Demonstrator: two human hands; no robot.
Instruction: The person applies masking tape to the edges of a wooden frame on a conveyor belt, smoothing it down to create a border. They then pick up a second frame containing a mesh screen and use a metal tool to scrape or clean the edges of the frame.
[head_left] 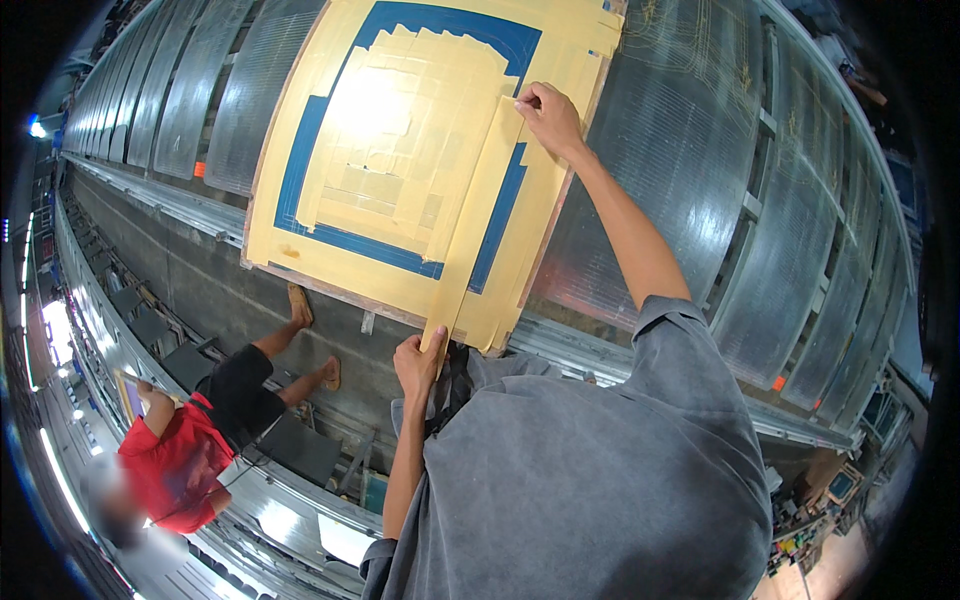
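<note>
Two hands shared one long strip of tan tape: the right hand pinched its upper end between thumb and fingertips, a grip clenched on the tape at the upper right of the panel, while the left hand held the lower end just past the frame's bottom edge, its grip closed on the strip too. The strip ran taut and slanted between them, lying along the right side of the blue screen inside its wooden frame.

Judging by how things lay, most of the masking was done. The middle of the screen carried many overlapped tan pieces, and the frame's border was covered as well. What was left showed as bare blue: a band along the top, one down the left side, a strip along the bottom and a narrow run on the right beside the held tape.

The frame leaned on a long sloped rack of ribbed grey panels, with a metal rail below it. Down to the left, well apart, another person in a red shirt crouched on the floor. Nothing blocked the hands' reach.
</note>
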